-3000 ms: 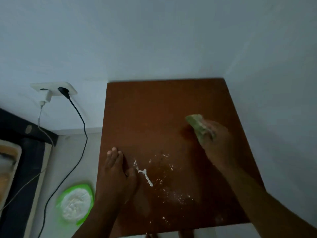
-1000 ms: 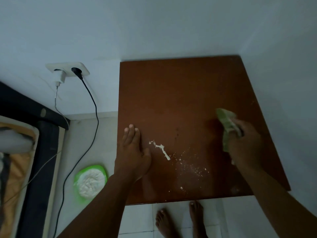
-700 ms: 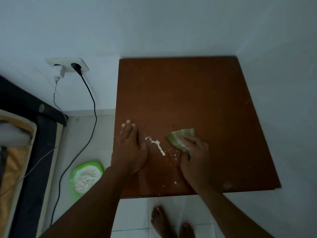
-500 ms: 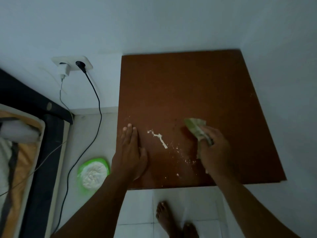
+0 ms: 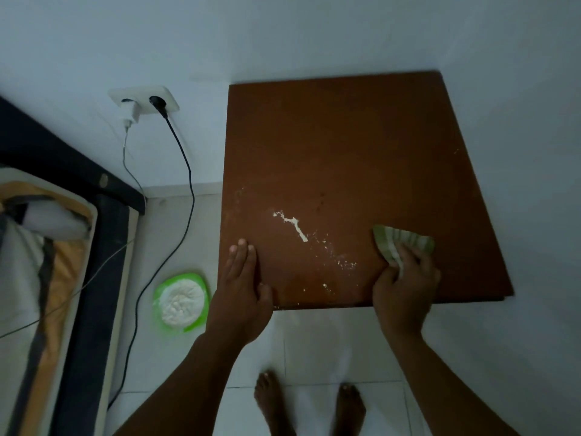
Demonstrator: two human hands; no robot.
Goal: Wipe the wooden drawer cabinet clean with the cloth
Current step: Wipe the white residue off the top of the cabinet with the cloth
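Dim, bluish, even light; soft focus, wide-angle bending at edges.

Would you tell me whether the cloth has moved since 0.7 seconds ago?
Yes. The cloth, gripped by the right hand, has slid right, away from the white streak on the cabinet top.

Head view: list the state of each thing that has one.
cabinet top: dirty, white streak and crumbs near the front.
cloth: bunched, pressed on the top.
right hand: grips the cloth.
left hand: flat on the top.
black plug: in the socket.
white charger: plugged in.
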